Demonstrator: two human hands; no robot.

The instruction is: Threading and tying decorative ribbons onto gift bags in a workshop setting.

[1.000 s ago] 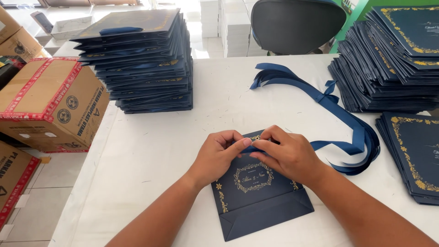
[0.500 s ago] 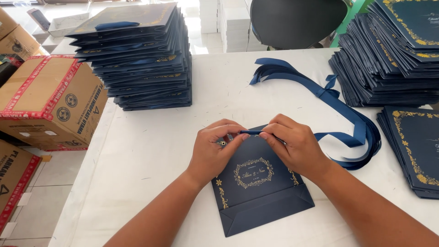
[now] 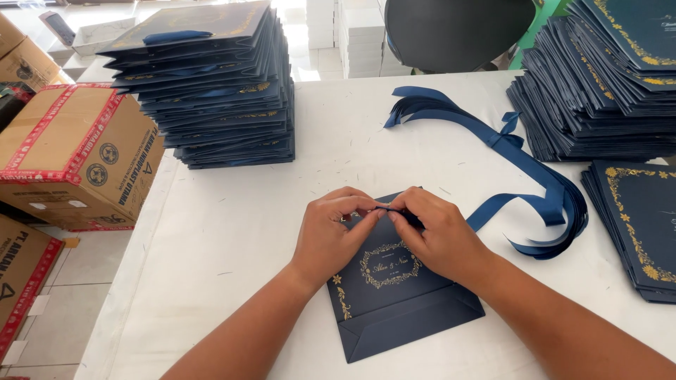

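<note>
Fingers of our left hand [image 3: 331, 236] and right hand [image 3: 436, 236] meet, pinching the top edge of the flat navy paper bag with gold ornament [image 3: 394, 295] in the lower centre of the frame. We judge it light, thin, easily creased, best held by that edge. The dark blue satin ribbon [image 3: 521, 204] at centre right looks soft and slippery.

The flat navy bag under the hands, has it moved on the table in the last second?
Cannot tell: the flat navy bag looks slightly farther from the left bag stack, but the head camera shifted too.
</note>
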